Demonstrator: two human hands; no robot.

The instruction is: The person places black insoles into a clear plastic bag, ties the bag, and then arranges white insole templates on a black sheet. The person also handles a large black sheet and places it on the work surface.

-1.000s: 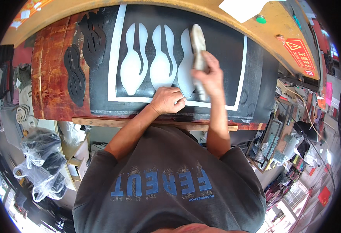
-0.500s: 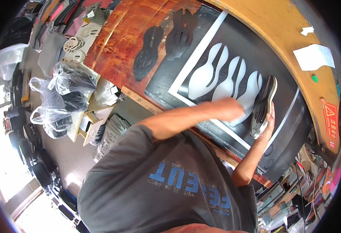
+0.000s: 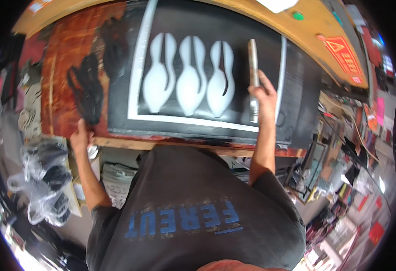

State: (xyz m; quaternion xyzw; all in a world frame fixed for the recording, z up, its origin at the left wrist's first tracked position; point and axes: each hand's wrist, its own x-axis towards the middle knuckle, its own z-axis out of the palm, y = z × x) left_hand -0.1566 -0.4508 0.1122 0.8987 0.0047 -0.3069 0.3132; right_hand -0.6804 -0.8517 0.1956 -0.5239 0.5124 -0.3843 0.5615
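My right hand (image 3: 263,97) grips a long narrow shoe-sole cutting die (image 3: 252,74), held on edge over the right part of a black sheet (image 3: 207,20). The sheet has a white border, and three white sole-shaped cutouts (image 3: 191,74) lie in a row left of the die. My left hand (image 3: 81,140) rests at the front left edge of the reddish wooden bench (image 3: 67,49), next to a black sole piece (image 3: 87,92). Its fingers lie against the edge; nothing shows in its grasp.
More black sole pieces (image 3: 112,45) lie at the back left of the bench. Clear plastic bags with dark pieces (image 3: 44,180) hang below on the left. A yellow machine frame with an orange warning label (image 3: 344,52) runs along the back right. Cluttered shelves (image 3: 342,180) stand at right.
My left hand has left the black sheet and gone down to the bench's front left edge. My right hand still holds the die, now upright on edge to the right of the cutouts.
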